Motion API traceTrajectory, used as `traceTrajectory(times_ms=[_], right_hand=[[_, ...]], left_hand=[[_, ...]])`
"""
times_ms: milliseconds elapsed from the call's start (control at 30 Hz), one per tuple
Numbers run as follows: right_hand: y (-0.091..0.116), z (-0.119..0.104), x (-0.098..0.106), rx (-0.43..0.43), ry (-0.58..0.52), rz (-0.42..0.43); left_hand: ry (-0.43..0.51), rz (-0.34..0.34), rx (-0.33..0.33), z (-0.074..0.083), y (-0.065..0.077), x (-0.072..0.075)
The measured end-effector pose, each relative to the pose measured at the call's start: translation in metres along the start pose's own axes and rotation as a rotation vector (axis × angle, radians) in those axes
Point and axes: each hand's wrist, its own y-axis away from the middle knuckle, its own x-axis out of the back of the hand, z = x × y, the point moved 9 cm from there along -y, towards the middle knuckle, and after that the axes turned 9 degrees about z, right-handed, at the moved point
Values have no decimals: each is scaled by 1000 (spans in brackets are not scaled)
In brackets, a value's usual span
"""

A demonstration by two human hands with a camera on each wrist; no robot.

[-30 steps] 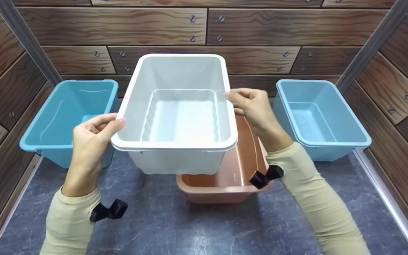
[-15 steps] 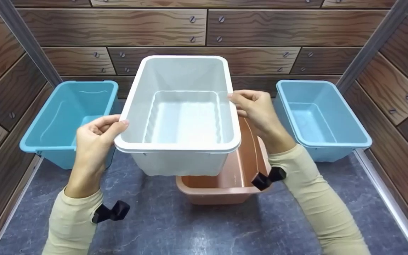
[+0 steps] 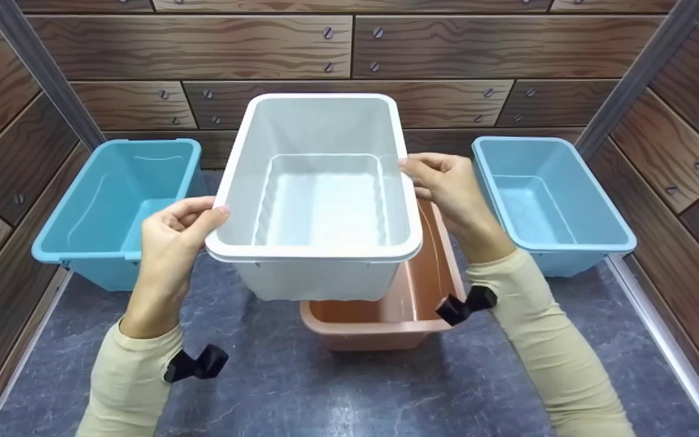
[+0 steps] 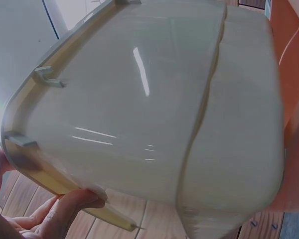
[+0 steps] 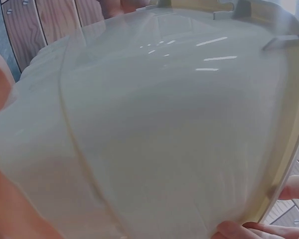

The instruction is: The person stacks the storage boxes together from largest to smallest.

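Both hands hold up a white plastic bin (image 3: 319, 267) by its rim, its inside bare. My left hand (image 3: 170, 249) pinches the left rim, thumb on top; in the left wrist view, the fingers (image 4: 79, 201) curl beneath the lip. On the opposite side my right hand (image 3: 446, 188) grips the right rim, with fingertips (image 5: 231, 230) under the lip in the right wrist view. Below the white bin, partly hidden by it, an orange-brown bin (image 3: 374, 328) stands on the dark floor surface.
A teal bin (image 3: 91, 252) stands at the left and a light blue bin (image 3: 574, 247) at the right. Wood-patterned walls (image 3: 204, 45) enclose the back and sides. The dark marbled surface (image 3: 252, 388) runs along the front.
The white bin and both hands have shifted slightly to the right, with both grips kept. The other bins have stayed in place.
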Motion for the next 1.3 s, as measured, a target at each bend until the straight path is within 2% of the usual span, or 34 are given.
traceTrajectory(times_ms=[500,1300], right_hand=[[0,-1,6,6,18,1],[2,-1,20,-26,-37,5]], left_hand=[[-10,-14,-1,-2,2,-6],[-58,-53,6,-3,5,-18]])
